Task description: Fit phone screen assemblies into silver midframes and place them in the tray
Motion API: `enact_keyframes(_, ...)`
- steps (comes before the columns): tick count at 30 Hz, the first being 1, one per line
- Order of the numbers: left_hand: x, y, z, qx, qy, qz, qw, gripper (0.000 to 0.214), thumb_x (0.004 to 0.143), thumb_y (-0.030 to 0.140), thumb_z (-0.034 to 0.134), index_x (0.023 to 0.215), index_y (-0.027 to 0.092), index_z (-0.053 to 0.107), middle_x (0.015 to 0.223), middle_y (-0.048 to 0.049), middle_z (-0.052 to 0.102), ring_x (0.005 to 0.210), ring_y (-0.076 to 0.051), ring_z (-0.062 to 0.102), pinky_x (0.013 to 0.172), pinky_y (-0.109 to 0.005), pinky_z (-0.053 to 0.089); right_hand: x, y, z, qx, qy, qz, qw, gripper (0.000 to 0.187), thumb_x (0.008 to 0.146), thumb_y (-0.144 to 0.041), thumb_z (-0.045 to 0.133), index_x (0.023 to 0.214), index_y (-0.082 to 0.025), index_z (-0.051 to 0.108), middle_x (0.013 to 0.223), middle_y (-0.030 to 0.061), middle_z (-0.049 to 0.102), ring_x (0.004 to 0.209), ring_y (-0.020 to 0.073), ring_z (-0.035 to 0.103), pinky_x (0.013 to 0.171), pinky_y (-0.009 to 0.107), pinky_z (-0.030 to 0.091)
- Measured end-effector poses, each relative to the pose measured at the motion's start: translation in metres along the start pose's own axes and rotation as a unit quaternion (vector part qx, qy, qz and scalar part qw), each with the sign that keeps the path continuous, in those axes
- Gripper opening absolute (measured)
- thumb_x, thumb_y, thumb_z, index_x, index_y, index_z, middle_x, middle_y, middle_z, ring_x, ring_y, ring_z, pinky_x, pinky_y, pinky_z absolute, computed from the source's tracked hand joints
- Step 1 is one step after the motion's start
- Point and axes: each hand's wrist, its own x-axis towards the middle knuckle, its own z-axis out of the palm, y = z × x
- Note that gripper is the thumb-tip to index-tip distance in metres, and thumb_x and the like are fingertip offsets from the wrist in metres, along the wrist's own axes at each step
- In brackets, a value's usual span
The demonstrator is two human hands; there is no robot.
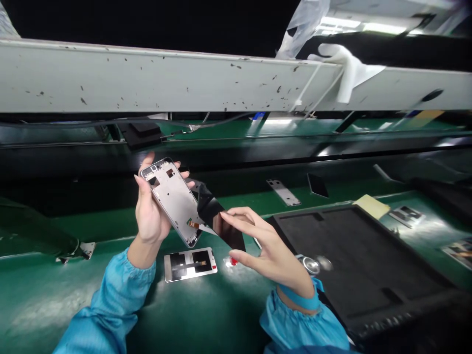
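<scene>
A silver phone frame [173,199] is held tilted in my left hand [149,211], its fingers wrapped round the edges. Close to its right side, my right hand [263,241] grips a dark, glossy sheet [221,221] by its edges, thumb below and fingers above; it looks like a phone screen or film. An orange-brown flex cable [193,224] shows at the lower end of the frame, beside the sheet. On the green bench under my hands lies a white-framed phone display part [191,264], with a small red-and-clear piece [231,262] to its right.
A black tray-like mat [354,260] covers the right of the bench, with a yellow pad [371,206] behind it. Further back lie a silver phone plate [283,191] and a dark panel [317,185]. A grey beam [147,78] crosses above, a white glove [346,66] hanging over it.
</scene>
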Motion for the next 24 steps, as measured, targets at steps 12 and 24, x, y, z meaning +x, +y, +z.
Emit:
enact_keyframes(12, 0.005, 0.009, -0.013, 0.104, -0.121, 0.014, 0.987, 0.048, 0.088, 0.063, 0.084, 0.121, 0.032, 0.067, 0.126, -0.0084, 0.078, 0.111, -0.036, 0.08, 0.09, -0.051, 0.071, 0.008, 0.003, 0.015, 0.039, -0.002, -0.045, 0.998, 0.069, 0.101, -0.056, 0.074, 0.163, -0.032, 0.054, 0.135, 0.0129, 0.063, 0.123, 0.0293, 0.067, 0.105, 0.051, 0.062)
enact_keyframes(24, 0.004, 0.012, -0.016, 0.192, -0.121, 0.057, 0.972, 0.051, 0.081, 0.063, 0.09, 0.116, 0.032, 0.071, 0.121, -0.0109, 0.079, 0.118, -0.04, 0.077, 0.092, -0.056, 0.07, 0.015, 0.009, 0.048, 0.133, 0.027, 0.007, 0.991, 0.083, 0.099, -0.063, 0.073, 0.17, -0.036, 0.042, 0.132, 0.0122, 0.059, 0.119, 0.0279, 0.066, 0.104, 0.052, 0.064)
